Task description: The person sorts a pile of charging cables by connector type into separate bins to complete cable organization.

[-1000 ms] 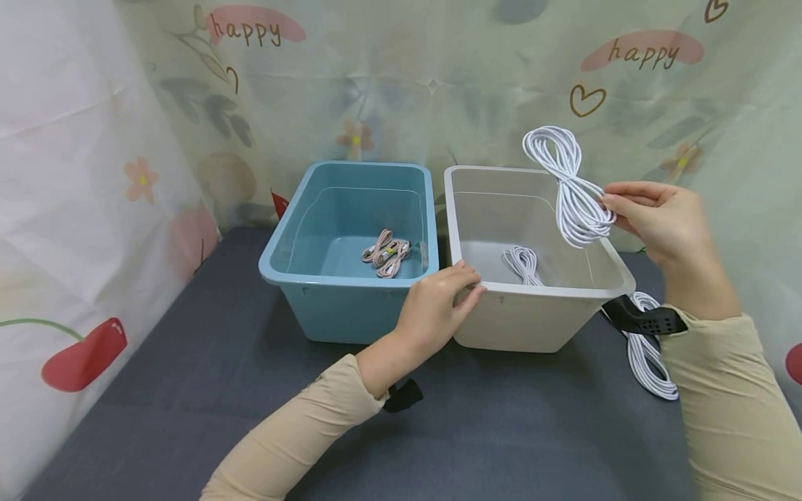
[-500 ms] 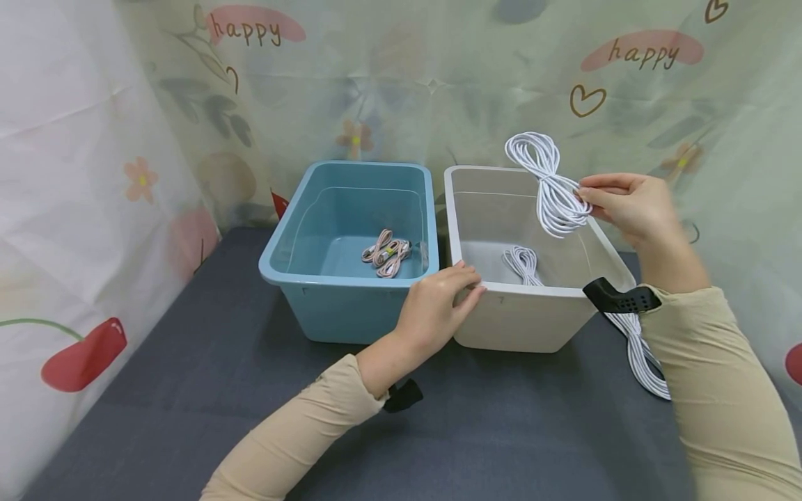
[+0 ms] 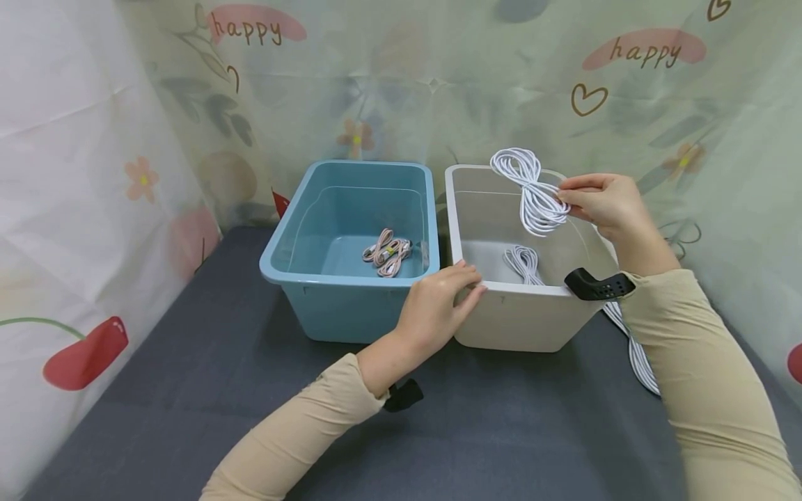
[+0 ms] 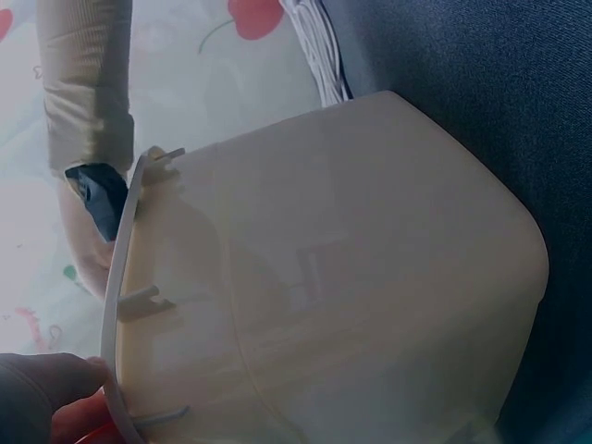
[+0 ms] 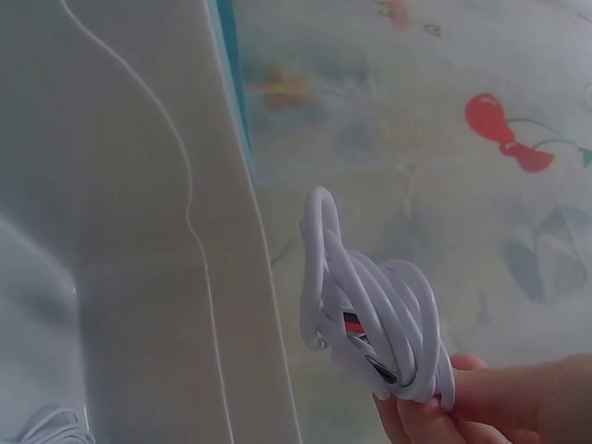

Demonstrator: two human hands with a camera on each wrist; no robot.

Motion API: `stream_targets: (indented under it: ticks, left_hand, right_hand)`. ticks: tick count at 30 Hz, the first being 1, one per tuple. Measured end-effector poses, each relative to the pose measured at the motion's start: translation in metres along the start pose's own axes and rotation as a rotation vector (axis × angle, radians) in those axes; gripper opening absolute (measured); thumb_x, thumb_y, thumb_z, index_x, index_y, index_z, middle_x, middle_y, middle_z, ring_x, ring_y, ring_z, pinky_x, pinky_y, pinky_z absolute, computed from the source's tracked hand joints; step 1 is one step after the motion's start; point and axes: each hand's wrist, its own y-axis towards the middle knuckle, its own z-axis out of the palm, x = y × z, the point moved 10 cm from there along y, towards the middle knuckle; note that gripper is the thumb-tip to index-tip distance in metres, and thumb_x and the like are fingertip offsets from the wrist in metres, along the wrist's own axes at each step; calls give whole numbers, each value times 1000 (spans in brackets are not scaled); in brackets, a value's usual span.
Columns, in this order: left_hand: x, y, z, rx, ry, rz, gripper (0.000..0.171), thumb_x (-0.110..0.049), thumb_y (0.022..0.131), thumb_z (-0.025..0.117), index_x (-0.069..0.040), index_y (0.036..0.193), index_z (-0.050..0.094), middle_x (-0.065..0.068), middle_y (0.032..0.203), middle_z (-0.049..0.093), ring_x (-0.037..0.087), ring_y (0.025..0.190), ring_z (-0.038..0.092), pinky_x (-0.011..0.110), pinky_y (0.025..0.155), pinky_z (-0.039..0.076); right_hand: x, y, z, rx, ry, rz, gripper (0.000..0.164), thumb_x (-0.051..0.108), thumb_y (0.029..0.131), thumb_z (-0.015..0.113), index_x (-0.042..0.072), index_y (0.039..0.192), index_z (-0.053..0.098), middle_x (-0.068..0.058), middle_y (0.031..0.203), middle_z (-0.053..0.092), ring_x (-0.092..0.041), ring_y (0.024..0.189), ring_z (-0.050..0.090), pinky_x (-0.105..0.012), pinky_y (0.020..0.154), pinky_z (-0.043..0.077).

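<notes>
Pale patterned fabric point(image 3: 426, 118) hangs behind — a dark table point(image 3: 156, 383) below.

Reference: head view, clock centred on the beige bin point(image 3: 526, 316). Obstructions: blue bin point(image 3: 351, 313) at 9 o'clock, across a narrow gap; left hand point(image 3: 436, 299) gripping the rim point(image 3: 539, 289) at 8; right hand point(image 3: 608, 205) with raised white cable coil point(image 3: 540, 207), 12 to 2; right sleeve point(image 3: 689, 369) at 4; curtain point(image 3: 432, 56) at 12. Free passage: tabletop point(image 3: 501, 431) at 6; downward into the blue bin, 9 o'clock of its pink cables point(image 3: 390, 255).
</notes>
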Motion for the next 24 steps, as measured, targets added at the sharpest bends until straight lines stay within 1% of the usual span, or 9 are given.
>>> stream_targets:
  ticks: [4, 8, 14, 18, 24]
  left_hand:
    - [0, 0, -1, -3, -1, 0, 15, -16, 87, 65, -8, 98, 72, 4, 101, 73, 17, 112, 63, 28, 93, 53]
    - [0, 0, -1, -6, 4, 0, 16, -16, 87, 65, -8, 98, 72, 4, 101, 73, 17, 112, 63, 28, 93, 53]
    - [-1, 0, -1, 0, 3, -6, 15, -16, 88, 65, -8, 98, 72, 4, 101, 73, 17, 112, 63, 28, 93, 53]
    - [-1, 0, -1, 3, 6, -7, 15, -16, 88, 65, -9, 99, 72, 4, 102, 73, 17, 112, 63, 28, 93, 53]
    - [-1, 0, -1, 0, 6, -9, 16, -16, 88, 65, -8, 99, 72, 5, 102, 73, 17, 112, 63, 28, 92, 53]
  right_hand:
    - [-4, 5, 4, 14, -28, 8, 35, 4, 86, 63, 29, 63, 67, 19, 64, 64, 4, 63, 60, -9, 60, 52]
    - [-9, 10, 7, 27, -56, 38, 35, 7, 86, 63, 32, 62, 66, 19, 66, 63, 5, 63, 60, -9, 61, 52]
    - [-14, 14, 10, 50, -64, 62, 36, 6, 88, 61, 31, 62, 66, 19, 64, 63, 5, 62, 60, -9, 61, 52]
    - [-15, 16, 10, 31, -87, 84, 32, 9, 88, 62, 30, 64, 66, 19, 66, 61, 4, 64, 60, -10, 61, 52]
    - [-14, 18, 13, 33, -101, 91, 29, 9, 87, 63, 28, 66, 67, 18, 67, 61, 2, 64, 60, -11, 61, 53]
